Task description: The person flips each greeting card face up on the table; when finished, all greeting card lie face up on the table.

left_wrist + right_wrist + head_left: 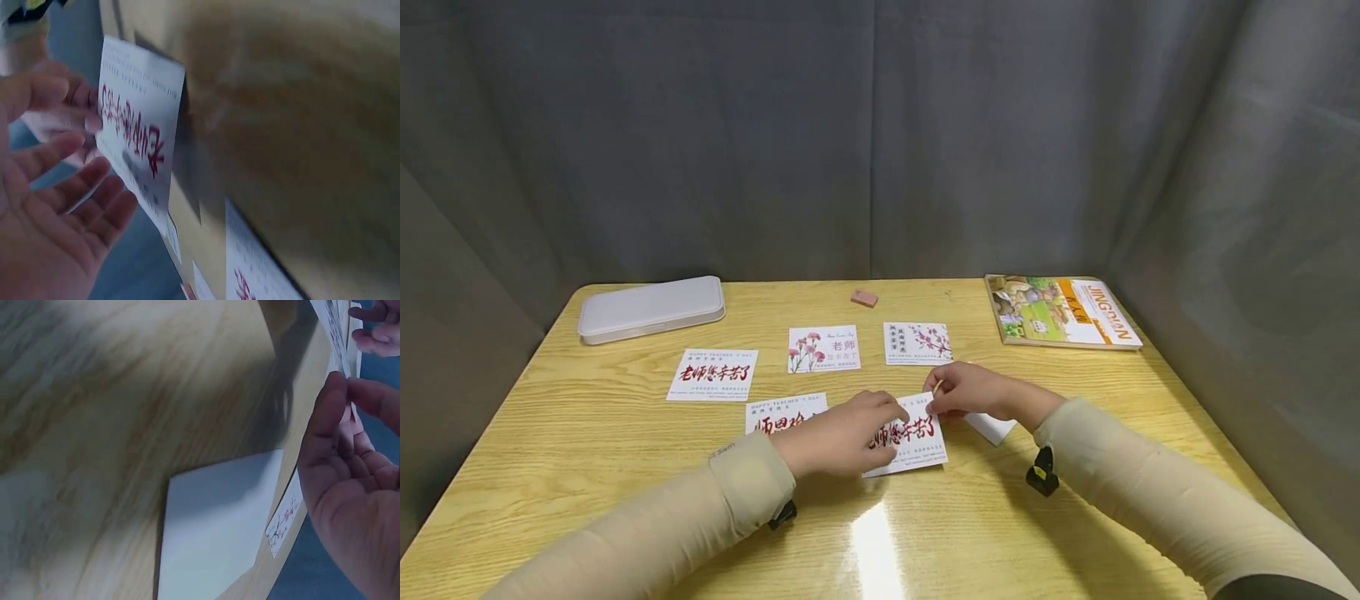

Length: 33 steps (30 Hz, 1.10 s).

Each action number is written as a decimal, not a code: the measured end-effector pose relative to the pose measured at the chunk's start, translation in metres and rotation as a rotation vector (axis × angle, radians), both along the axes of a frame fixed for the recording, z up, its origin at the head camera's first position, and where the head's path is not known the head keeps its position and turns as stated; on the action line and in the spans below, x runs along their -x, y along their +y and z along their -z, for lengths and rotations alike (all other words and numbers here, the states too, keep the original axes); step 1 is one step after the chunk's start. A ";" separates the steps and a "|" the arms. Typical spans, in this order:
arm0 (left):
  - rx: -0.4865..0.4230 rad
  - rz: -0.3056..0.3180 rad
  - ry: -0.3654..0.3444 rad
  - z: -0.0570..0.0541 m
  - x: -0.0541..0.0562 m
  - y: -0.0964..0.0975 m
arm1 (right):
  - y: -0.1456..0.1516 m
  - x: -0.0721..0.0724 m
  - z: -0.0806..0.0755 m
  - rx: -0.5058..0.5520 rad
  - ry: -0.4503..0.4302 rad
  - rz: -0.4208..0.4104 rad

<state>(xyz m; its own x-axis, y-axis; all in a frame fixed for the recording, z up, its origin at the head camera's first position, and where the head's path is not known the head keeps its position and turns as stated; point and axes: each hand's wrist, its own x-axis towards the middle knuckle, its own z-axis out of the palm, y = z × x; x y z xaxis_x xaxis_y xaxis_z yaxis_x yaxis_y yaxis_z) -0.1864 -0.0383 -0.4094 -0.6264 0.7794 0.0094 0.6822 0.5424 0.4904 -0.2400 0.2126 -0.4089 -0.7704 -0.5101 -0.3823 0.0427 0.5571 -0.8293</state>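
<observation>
A white card with red brush characters (925,446) is held slightly above the table. My right hand (973,390) pinches its right edge between thumb and finger, as the right wrist view also shows. My left hand (846,433) hovers at the card's left side. Its fingers are spread and loosely bent, apart from the card in the left wrist view. Beneath my right hand lies a blank white card (219,531). Another red-lettered card (766,412) lies partly hidden behind my left hand.
Beyond the hands lie a red-lettered card (713,387), a carnation card (842,335) and a blossom card (910,352). A white case (651,308) stands at the back left, a pink eraser (864,298) at the back middle, an illustrated book (1045,321) at the back right.
</observation>
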 end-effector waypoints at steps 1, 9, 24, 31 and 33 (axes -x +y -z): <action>0.032 0.028 0.014 0.001 -0.002 0.002 | 0.000 -0.001 0.001 -0.010 0.011 -0.003; 0.222 0.163 0.163 0.011 -0.010 0.015 | -0.004 -0.012 0.005 -0.134 0.123 -0.024; 0.319 0.222 0.281 0.015 -0.014 0.023 | 0.015 -0.016 -0.003 -0.265 0.311 0.009; 0.334 0.181 0.220 0.007 -0.010 0.027 | 0.066 -0.008 -0.012 -0.223 0.267 0.136; 0.335 0.154 0.193 0.005 -0.008 0.031 | 0.079 -0.006 -0.013 -0.240 0.265 0.166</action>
